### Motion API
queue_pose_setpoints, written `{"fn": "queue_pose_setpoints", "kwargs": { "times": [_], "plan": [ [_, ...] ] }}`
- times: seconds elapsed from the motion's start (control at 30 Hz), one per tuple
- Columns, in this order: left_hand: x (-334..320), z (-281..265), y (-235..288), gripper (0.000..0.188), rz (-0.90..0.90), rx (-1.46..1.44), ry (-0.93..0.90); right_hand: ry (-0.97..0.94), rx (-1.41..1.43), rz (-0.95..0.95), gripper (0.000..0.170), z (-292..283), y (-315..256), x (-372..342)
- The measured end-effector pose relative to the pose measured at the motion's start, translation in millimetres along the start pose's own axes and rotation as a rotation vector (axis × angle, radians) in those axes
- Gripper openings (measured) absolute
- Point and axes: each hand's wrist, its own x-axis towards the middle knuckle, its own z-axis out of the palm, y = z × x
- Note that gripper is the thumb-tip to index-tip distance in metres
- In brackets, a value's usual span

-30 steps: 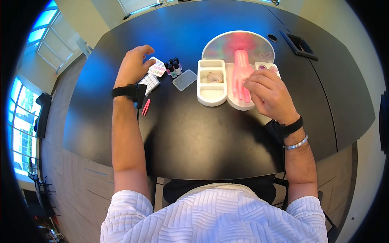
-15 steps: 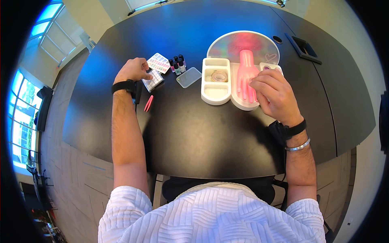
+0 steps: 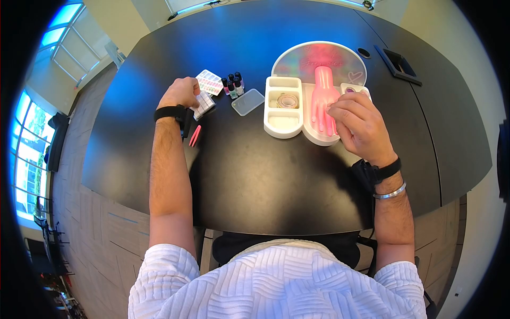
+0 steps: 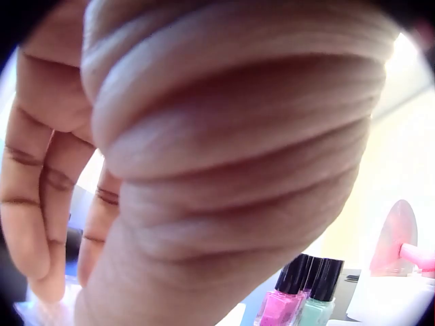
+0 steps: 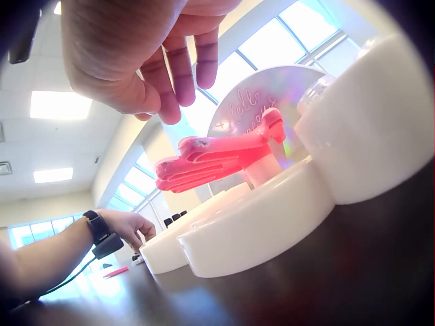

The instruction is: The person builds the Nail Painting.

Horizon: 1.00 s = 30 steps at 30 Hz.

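Note:
At the left, my left hand (image 3: 181, 92) reaches down to a white compartment case (image 3: 203, 106), its fingertips right at the case's edge. In the left wrist view its long fingers (image 4: 27, 231) point down beside a translucent surface. My right hand (image 3: 361, 125) is raised near the pink practice hand (image 3: 322, 98), its fingers loosely bent; nothing shows between them. The practice hand lies palm down on a white stand (image 3: 309, 134) with a round iridescent back plate (image 3: 297, 66). A card of press-on nails (image 3: 210, 80) lies behind the case.
Several nail polish bottles (image 3: 234, 85) stand beside a clear lid (image 3: 248, 102). Pink tweezers (image 3: 195, 136) lie in front of the case. A white tray (image 3: 283, 127) with a roll of tape (image 3: 287, 101) adjoins the stand. A black table socket (image 3: 398, 66) is at the back right.
My left hand has come down from above the nail card onto the left side of the compartment case, then shifted slightly right. My right hand stays over the practice hand.

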Motion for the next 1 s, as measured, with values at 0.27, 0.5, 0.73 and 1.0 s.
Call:
{"fn": "queue_pose_setpoints", "kwargs": {
  "times": [0.27, 0.5, 0.73, 1.0],
  "plan": [
    [-10, -17, 16, 0.022, 0.239, -0.032, 0.195, 0.026, -0.006, -0.003, 0.024, 0, 0, -1],
    [-50, -25, 101, 0.015, 0.603, -0.532, 0.255, 0.031, 0.007, -0.017, 0.022, 1, -1, -2],
    [-42, 32, 147, 0.014, 0.733, -0.485, 0.349, 0.048, -0.004, -0.031, 0.022, -3, -1, 0],
    [-37, 38, 143, 0.01, 0.67, -0.329, 0.405, 0.062, 0.004, -0.037, 0.023, -2, -1, 0]
  ]
}}
